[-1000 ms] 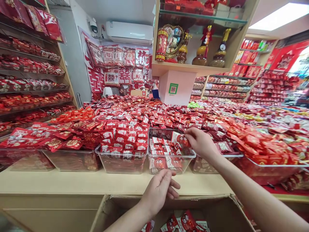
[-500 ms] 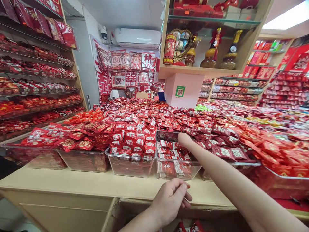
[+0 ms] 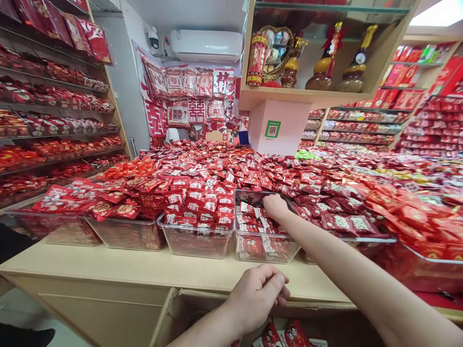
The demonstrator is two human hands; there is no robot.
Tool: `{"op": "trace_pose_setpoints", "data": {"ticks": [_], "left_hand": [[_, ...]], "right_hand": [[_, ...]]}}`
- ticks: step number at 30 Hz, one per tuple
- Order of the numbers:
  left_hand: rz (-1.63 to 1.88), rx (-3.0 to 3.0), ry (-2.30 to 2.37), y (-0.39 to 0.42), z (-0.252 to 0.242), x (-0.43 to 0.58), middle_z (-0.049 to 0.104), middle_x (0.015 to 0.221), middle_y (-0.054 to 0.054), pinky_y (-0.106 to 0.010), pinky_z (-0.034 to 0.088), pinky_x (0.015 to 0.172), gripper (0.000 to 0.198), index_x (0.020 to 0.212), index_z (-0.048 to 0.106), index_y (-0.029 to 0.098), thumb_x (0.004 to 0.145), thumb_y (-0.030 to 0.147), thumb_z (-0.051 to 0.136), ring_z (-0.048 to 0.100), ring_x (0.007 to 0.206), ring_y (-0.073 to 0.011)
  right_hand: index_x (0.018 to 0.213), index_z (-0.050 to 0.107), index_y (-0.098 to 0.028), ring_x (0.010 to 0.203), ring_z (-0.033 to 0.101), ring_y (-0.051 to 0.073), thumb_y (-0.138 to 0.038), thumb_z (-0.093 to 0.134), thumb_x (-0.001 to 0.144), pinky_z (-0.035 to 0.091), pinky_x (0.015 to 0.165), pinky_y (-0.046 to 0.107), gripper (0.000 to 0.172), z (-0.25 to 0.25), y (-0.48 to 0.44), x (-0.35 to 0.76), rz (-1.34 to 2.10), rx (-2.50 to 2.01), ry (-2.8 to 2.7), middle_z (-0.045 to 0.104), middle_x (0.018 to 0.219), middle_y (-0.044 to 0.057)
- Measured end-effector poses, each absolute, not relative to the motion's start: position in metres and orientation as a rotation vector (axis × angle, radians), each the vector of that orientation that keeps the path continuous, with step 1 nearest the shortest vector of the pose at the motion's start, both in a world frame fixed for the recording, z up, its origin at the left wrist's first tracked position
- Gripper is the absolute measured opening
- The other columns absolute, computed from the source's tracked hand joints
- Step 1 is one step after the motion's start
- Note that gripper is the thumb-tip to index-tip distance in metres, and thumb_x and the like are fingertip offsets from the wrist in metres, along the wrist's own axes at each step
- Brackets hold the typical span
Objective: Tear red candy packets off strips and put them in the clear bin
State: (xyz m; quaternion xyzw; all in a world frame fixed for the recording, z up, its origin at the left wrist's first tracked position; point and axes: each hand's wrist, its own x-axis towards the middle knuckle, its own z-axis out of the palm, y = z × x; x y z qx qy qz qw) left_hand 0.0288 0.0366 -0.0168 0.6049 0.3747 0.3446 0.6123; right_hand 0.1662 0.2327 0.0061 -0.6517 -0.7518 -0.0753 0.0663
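Note:
My right hand (image 3: 275, 207) reaches down into a clear plastic bin (image 3: 265, 248) on the counter. Its fingers are bent round, with the tips hidden; whether a packet is in them I cannot make out. Beside and below it, small red-and-white packets (image 3: 249, 226) stand in rows inside the bin. My left hand (image 3: 258, 291) hovers in front of the counter, fingers loosely curled with the thumb over them, and nothing shows in it. Below that hand is a cardboard box (image 3: 191, 308) holding several red packets (image 3: 294, 335) with printed figures.
More clear bins, such as the one (image 3: 197, 243) on the left, line the counter (image 3: 126, 267), heaped with red packets. A shelf unit with bottles (image 3: 320, 77) overhangs behind. Stocked racks (image 3: 58, 101) stand at the left. A dark shoe (image 3: 36, 337) shows at the lower left.
My right hand has tilted so that more of its back and bent fingers show above the bin. My left hand stays nearly where it was. The view has shifted slightly, showing more of the box.

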Motion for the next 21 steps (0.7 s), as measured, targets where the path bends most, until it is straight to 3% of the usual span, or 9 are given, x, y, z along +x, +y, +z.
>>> {"op": "trace_pose_setpoints", "data": {"ticks": [7, 11, 13, 17, 21], "left_hand": [[0.802, 1.434, 0.848, 0.037, -0.019, 0.029, 0.061, 0.071, -0.003, -0.022, 0.04, 0.057, 0.031, 0.083, 0.058, 0.013, 0.08, 0.037, 0.039, 0.055, 0.06, -0.0109], [0.788, 1.464, 0.856, 0.037, -0.02, 0.028, 0.062, 0.071, -0.003, -0.023, 0.041, 0.058, 0.029, 0.084, 0.058, 0.014, 0.079, 0.036, 0.041, 0.055, 0.061, -0.0114], [0.782, 1.466, 0.858, 0.036, -0.02, 0.028, 0.062, 0.072, -0.003, -0.023, 0.041, 0.059, 0.027, 0.085, 0.058, 0.014, 0.079, 0.035, 0.042, 0.056, 0.062, -0.0116], [0.771, 1.469, 0.861, 0.036, -0.018, 0.027, 0.062, 0.073, -0.004, -0.024, 0.041, 0.059, 0.027, 0.085, 0.057, 0.014, 0.079, 0.035, 0.043, 0.056, 0.063, -0.0122], [0.762, 1.475, 0.864, 0.036, -0.017, 0.028, 0.062, 0.073, -0.004, -0.024, 0.042, 0.06, 0.026, 0.084, 0.057, 0.014, 0.078, 0.035, 0.044, 0.056, 0.063, -0.0125]], "right_hand": [[0.09, 0.061, -0.013, 0.085, 0.057, 0.019, -0.019, 0.05, 0.071, 0.04, 0.071, 0.023, 0.023, 0.003, 0.233, 0.161, -0.138, -1.782, -2.467, 0.064, 0.091, 0.01], [0.098, 0.058, -0.016, 0.09, 0.055, 0.02, -0.036, 0.062, 0.063, 0.038, 0.076, 0.023, 0.041, 0.0, 0.236, 0.155, -0.125, -1.638, -2.597, 0.062, 0.097, 0.008], [0.097, 0.058, -0.015, 0.092, 0.053, 0.022, -0.034, 0.066, 0.059, 0.037, 0.08, 0.025, 0.042, -0.001, 0.24, 0.152, -0.184, -1.577, -2.663, 0.062, 0.095, 0.009], [0.09, 0.059, -0.013, 0.089, 0.054, 0.022, -0.022, 0.058, 0.068, 0.038, 0.076, 0.026, 0.025, -0.002, 0.245, 0.142, -0.257, -1.521, -2.703, 0.063, 0.088, 0.011], [0.094, 0.057, -0.013, 0.09, 0.055, 0.02, -0.019, 0.052, 0.072, 0.038, 0.075, 0.024, 0.024, 0.003, 0.243, 0.133, -0.243, -1.458, -2.707, 0.062, 0.093, 0.01]]}}
